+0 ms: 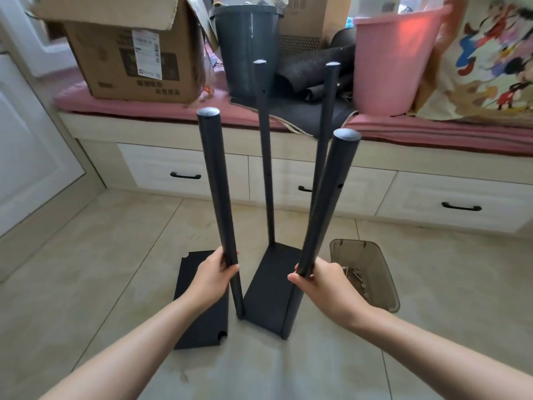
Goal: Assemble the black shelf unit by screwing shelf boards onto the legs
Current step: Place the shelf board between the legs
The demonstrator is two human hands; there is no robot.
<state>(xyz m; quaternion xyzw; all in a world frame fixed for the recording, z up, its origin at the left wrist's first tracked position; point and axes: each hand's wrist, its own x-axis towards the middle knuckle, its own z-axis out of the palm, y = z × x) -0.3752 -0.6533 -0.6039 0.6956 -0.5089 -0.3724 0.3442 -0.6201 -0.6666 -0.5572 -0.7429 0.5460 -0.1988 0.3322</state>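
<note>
On the tiled floor (115, 255) in front of you stood the half-built shelf unit (271, 293): one black board at the bottom with four legs rising from its corners, none tied together at the top. That was the main risk, I judged; the legs splayed freely, and a hard pull on either near one could have strained the bottom joints or tipped the frame. Your left hand (212, 274) was curled round the near left leg (217, 194) low down, and your right hand (318, 280) was wrapped round the near right leg (326, 203), which leaned inward. A spare board (199, 313) lay flat just beside the unit on the left, easy to step on. Smallest were the screws (356, 274) in the brown tray (372, 255) near your right wrist; a careless elbow could have scattered them.
</note>
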